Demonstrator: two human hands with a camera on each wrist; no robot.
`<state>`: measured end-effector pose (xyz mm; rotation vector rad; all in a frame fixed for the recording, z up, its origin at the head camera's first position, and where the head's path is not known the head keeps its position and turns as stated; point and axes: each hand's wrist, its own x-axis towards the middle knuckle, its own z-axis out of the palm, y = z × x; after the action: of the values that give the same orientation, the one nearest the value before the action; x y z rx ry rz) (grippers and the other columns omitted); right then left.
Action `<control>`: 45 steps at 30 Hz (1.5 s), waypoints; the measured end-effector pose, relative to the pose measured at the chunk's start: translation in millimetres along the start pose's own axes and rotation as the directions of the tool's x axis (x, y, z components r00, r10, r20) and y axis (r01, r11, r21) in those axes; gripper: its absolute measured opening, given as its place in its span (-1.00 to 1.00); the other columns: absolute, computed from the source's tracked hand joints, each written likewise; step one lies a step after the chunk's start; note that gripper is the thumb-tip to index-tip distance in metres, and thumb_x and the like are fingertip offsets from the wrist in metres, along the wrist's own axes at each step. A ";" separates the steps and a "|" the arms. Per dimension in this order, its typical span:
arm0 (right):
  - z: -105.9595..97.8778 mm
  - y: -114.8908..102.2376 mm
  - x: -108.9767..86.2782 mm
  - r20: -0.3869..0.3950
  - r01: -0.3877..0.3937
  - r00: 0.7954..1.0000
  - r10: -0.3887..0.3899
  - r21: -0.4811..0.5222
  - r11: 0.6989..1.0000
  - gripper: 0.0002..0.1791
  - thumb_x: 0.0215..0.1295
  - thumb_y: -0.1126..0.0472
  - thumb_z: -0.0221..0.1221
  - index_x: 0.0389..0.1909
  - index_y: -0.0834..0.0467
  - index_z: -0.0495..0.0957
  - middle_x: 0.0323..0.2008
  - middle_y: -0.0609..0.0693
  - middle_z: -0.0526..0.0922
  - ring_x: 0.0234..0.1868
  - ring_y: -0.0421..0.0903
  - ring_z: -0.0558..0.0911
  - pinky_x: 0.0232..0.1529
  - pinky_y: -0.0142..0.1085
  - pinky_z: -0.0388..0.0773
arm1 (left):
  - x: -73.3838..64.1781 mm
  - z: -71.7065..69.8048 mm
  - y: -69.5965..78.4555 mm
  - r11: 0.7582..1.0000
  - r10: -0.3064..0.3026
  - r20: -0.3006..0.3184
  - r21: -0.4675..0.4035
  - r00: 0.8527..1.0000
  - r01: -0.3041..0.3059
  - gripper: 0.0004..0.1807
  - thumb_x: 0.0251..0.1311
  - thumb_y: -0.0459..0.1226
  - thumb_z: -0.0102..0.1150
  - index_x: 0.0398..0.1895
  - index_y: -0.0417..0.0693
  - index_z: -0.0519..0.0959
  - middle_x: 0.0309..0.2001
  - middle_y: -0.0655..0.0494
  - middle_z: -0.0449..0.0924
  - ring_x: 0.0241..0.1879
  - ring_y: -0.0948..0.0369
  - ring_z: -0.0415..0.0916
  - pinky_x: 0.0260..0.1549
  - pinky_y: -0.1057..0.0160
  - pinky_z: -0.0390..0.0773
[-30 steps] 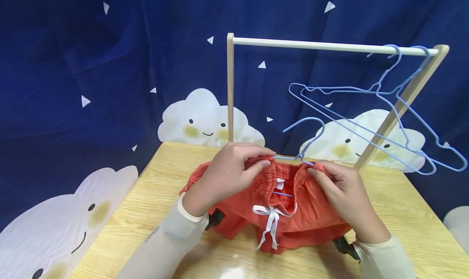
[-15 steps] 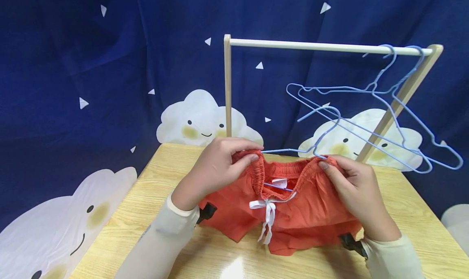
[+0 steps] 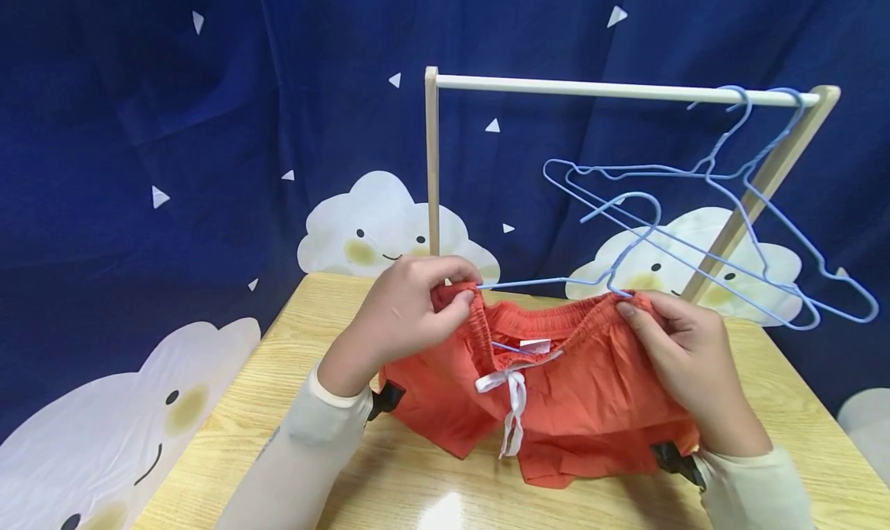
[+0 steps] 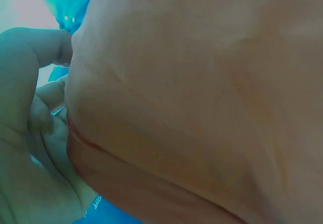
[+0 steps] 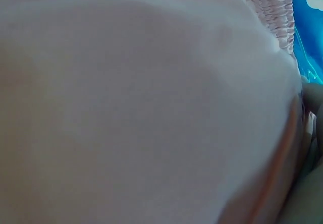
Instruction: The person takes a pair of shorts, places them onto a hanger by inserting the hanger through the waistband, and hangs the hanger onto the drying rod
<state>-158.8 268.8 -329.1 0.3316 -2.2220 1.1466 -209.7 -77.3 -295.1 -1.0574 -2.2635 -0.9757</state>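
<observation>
Red shorts [image 3: 591,383] with a gathered waistband and a white drawstring bow [image 3: 513,391] hang between my hands over the table. A blue wire hanger [image 3: 542,282] sits inside the waist, its hook [image 3: 643,205] sticking up above the right side. My left hand [image 3: 410,306] pinches the waistband's left end between thumb and fingers, right where the hanger's arm goes in. With my right hand [image 3: 688,352] I pinch the other end beside the base of the hook. Red cloth [image 4: 192,103] fills most of the left wrist view, and cloth [image 5: 151,113] covers the right wrist view too.
Behind the shorts stands a wooden rack with a white rail [image 3: 570,87]. Two blue hangers [image 3: 716,167] hang at its right end, near the right post [image 3: 772,178]. A blue curtain [image 3: 208,128] with clouds backs the wooden table [image 3: 278,360].
My hands have spread apart, stretching the waistband wider. The hanger's hook has shifted right and up, and more of its left arm shows. The shorts have risen slightly.
</observation>
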 end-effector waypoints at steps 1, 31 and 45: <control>0.9 0.2 -0.6 0.005 -0.001 1.000 0.001 0.004 1.000 -0.88 0.47 0.34 0.36 -0.32 0.15 0.72 -0.56 -0.18 0.58 -0.56 -0.26 0.46 -0.57 -0.39 0.39 | -0.1 0.9 0.3 1.000 -0.007 0.009 0.018 1.000 0.006 -0.86 0.29 -0.30 0.26 -0.18 0.12 0.74 -0.44 0.39 0.63 -0.53 0.37 0.40 -0.52 0.30 0.42; 1.6 4.0 0.4 0.031 0.075 0.997 -0.073 -0.077 0.994 -0.85 0.34 0.38 0.46 -0.28 0.04 0.78 -0.57 -0.15 0.52 -0.56 -0.30 0.41 -0.57 -0.39 0.32 | 1.3 -1.7 -2.0 0.979 -0.051 -0.094 0.190 0.994 0.068 -0.78 0.53 -0.15 0.27 -0.36 0.17 0.76 -0.36 0.37 0.63 -0.35 0.31 0.53 -0.34 0.22 0.54; -13.8 11.7 3.2 0.052 0.077 0.996 -0.074 -0.060 0.995 -0.84 0.32 0.43 0.45 -0.34 0.11 0.76 -0.61 -0.20 0.54 -0.58 -0.30 0.41 -0.60 -0.35 0.31 | -0.4 -16.5 -7.2 0.977 -0.115 -0.136 0.162 0.984 0.137 -0.83 0.49 -0.15 0.31 -0.24 0.11 0.85 -0.26 0.29 0.65 -0.31 0.28 0.51 -0.33 0.18 0.51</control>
<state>-161.3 287.0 -328.7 0.4189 -2.2624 1.0380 -213.4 -93.3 -287.7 -0.7662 -2.2854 -0.8532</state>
